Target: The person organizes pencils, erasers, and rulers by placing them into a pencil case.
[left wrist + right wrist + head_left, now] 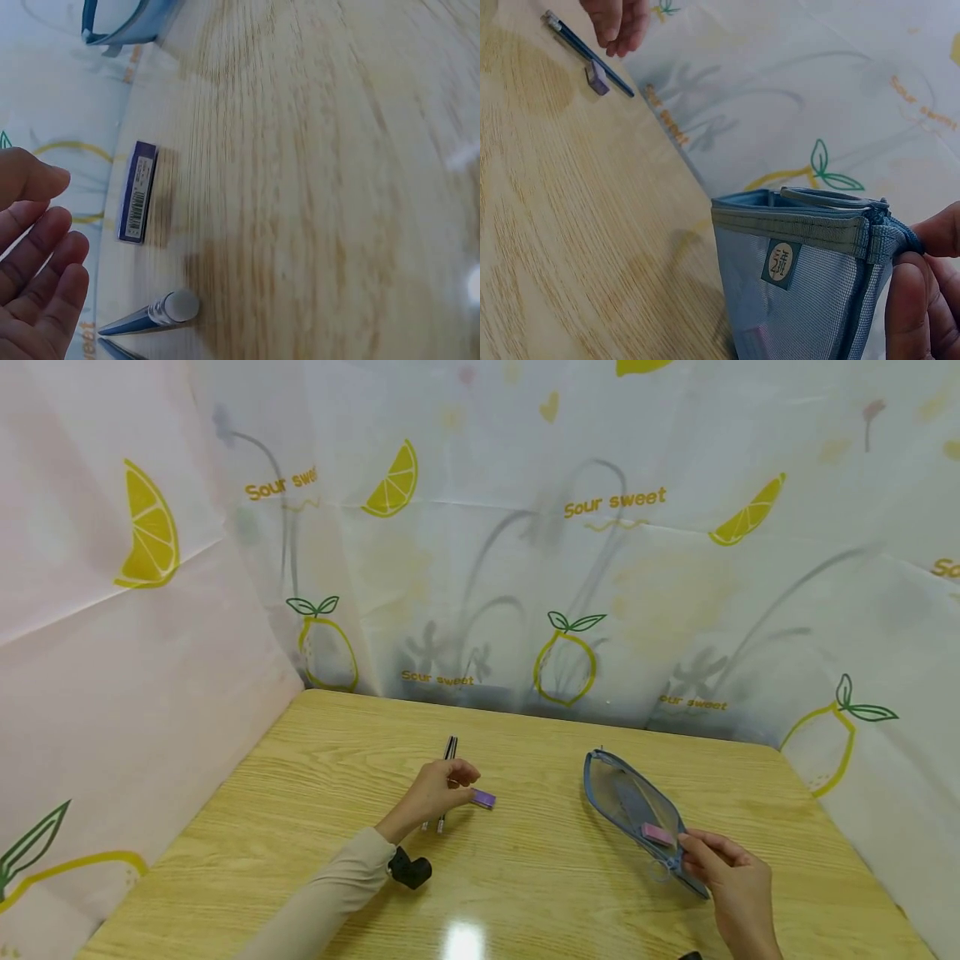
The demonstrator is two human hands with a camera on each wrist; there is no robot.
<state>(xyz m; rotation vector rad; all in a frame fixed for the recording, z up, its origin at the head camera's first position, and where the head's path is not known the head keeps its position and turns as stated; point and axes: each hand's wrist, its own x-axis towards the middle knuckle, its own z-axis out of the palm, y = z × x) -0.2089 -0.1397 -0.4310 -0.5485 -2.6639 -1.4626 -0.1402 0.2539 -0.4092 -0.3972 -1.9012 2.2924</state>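
My right hand point(738, 881) pinches one end of a blue mesh pencil case point(817, 274), holding it tilted with its mouth partly open. Inside, seen through the mesh, is a pink block that looks like an eraser point(657, 835). My left hand point(438, 789) hovers beside a small purple eraser point(137, 193) with a barcode label. A gap shows between its loosely bent fingers point(64, 300) and the eraser in the left wrist view. Two dark pencils point(452, 748) with white end erasers lie on the table, partly hidden under the left hand.
The wood-grain table point(525, 893) is bounded at the back and sides by white sheeting point(480, 568) printed with lemons. A black device point(411, 868) sits at the left wrist. Light glares off the table's near part.
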